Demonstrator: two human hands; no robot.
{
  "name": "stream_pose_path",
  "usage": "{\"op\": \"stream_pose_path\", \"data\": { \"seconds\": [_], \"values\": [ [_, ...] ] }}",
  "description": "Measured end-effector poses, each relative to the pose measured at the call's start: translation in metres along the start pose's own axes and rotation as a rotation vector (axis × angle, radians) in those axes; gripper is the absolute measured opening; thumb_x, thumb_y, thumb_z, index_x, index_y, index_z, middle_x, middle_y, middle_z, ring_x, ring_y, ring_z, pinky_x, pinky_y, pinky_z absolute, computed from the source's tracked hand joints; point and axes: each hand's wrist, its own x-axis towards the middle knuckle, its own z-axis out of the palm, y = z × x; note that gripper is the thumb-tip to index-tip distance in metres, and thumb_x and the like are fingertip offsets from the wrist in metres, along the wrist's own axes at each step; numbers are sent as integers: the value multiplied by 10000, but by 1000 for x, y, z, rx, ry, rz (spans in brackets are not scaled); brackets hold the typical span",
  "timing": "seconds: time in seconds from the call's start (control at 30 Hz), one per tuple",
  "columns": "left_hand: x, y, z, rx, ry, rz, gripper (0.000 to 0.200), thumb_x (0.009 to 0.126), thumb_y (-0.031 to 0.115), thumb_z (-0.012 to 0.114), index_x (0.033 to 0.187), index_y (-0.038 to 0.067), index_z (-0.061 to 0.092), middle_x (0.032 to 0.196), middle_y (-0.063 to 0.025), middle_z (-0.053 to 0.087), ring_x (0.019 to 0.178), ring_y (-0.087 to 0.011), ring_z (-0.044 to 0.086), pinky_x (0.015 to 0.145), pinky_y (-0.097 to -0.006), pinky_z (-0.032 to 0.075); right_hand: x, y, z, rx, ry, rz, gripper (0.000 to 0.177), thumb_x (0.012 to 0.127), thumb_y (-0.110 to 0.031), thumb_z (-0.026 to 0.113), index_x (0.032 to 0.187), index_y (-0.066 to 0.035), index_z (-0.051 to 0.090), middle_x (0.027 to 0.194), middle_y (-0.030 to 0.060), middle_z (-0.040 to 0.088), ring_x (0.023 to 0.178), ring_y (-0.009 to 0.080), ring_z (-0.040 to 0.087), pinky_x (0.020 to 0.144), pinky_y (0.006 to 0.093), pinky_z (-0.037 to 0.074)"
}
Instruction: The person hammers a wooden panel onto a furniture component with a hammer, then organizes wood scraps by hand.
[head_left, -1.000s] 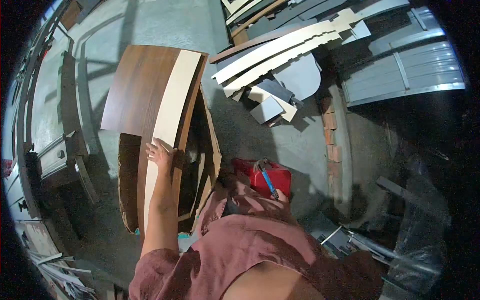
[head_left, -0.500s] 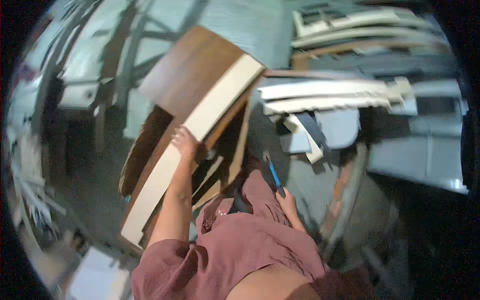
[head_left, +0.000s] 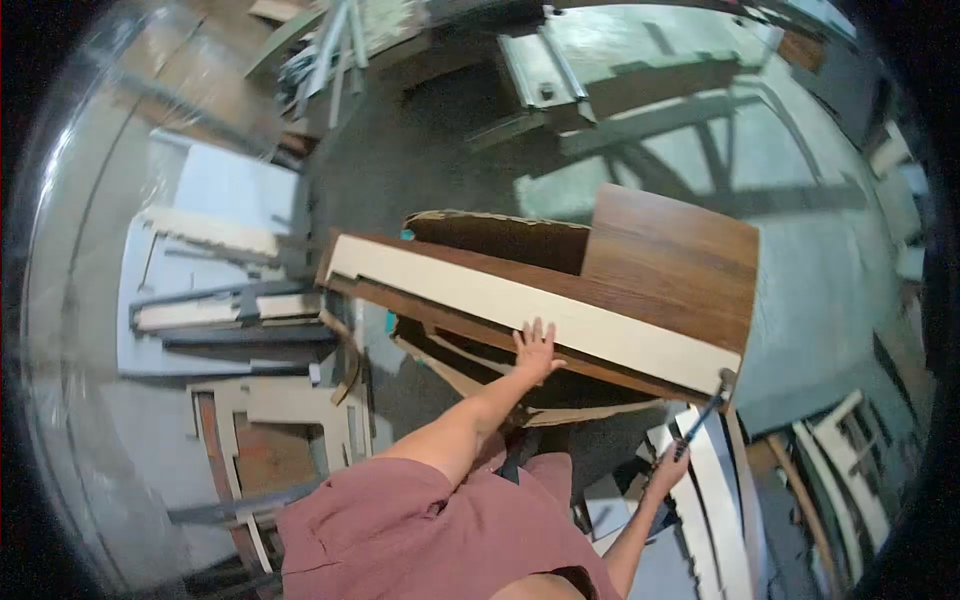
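Note:
My left hand [head_left: 538, 350] rests with spread fingers on a long cream strip [head_left: 480, 305]. The strip lies along a brown wood-grain panel [head_left: 675, 260], whose wide part is at the right. My right hand [head_left: 670, 468] is wrapped round the handle of a hammer [head_left: 706, 417]. The hammer's head is at the right end of the cream strip, near the panel's corner; whether it touches is hard to tell. Under the panel is an open cardboard box [head_left: 490, 232], its torn edges showing on both sides.
White sheets with stacked strips [head_left: 235, 312] are at the left, above cut frame pieces [head_left: 285, 400]. Long white curved strips [head_left: 715, 490] lie at the lower right. A pale green surface [head_left: 810, 300] spreads behind the panel. Metal bars [head_left: 335, 50] are at the top left.
The view has turned, so the panel now lies across it. My right hand has brought the hammer up from beside my leg to the strip's right end. My left hand stays on the strip.

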Motion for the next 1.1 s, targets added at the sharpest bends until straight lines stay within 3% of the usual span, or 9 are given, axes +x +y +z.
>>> {"op": "stream_pose_path", "data": {
  "seconds": [0.07,0.1,0.23,0.27,0.3,0.37,0.47,0.5,1.1],
  "values": [
    [0,7,-1,-17,-11,-60,925,714,549,625,1393,76,209,1428,-237,168,1293,-446,179,997,-628,167,33,-3,0,-41,11,57,228,882,-249,533,845,-25,519,541,3,434,437,96,400,395,264,325],
    [0,12,-2,-59,-17,-65,920,719,544,624,1392,75,209,1428,-235,169,1295,-440,181,1002,-623,165,40,-66,-14,-56,-152,313,289,883,-226,512,1061,-2,552,620,55,510,497,126,476,459,276,380],
    [-1,21,-12,-169,-183,-67,907,730,531,623,1392,71,206,1428,-236,172,1300,-429,182,1016,-610,158,68,-48,-8,96,-120,281,265,880,-214,517,1049,-13,551,534,5,431,414,87,384,380,252,305],
    [4,20,-5,-157,-215,-45,896,743,540,603,1393,70,204,1435,-242,149,1302,-440,170,1014,-619,154,73,-57,-8,55,-94,352,202,870,-197,525,823,-1,534,557,7,450,477,114,430,437,286,358],
    [5,18,-2,-127,-246,-21,888,753,553,579,1393,64,204,1442,-246,127,1311,-446,142,1009,-631,149,83,16,12,-2,109,-102,211,870,-185,515,868,23,552,631,36,518,565,155,489,521,319,405],
    [8,16,-13,-110,-315,-25,852,758,564,564,1386,87,241,1430,-255,167,1301,-452,176,996,-637,176,87,64,10,-324,129,-153,233,872,-199,504,956,8,571,703,56,549,586,157,501,536,316,409],
    [6,8,4,-95,-202,61,871,738,579,583,1382,99,248,1421,-259,177,1284,-463,206,986,-615,232,65,-17,-14,-121,34,72,196,864,-245,537,914,-57,567,612,5,480,468,88,444,418,247,354],
    [2,11,3,-60,-189,55,877,735,575,592,1383,98,243,1423,-261,162,1282,-469,204,983,-614,238,59,-47,-24,-72,-35,287,267,874,-264,524,925,-3,558,791,168,597,723,288,566,684,373,434],
    [10,21,-7,-80,-256,50,958,710,572,629,1396,74,183,1402,-321,120,1263,-518,192,1002,-572,247,64,-62,5,-132,-97,246,289,869,-291,525,944,-13,548,809,188,606,773,352,592,676,388,445]
  ]
}}
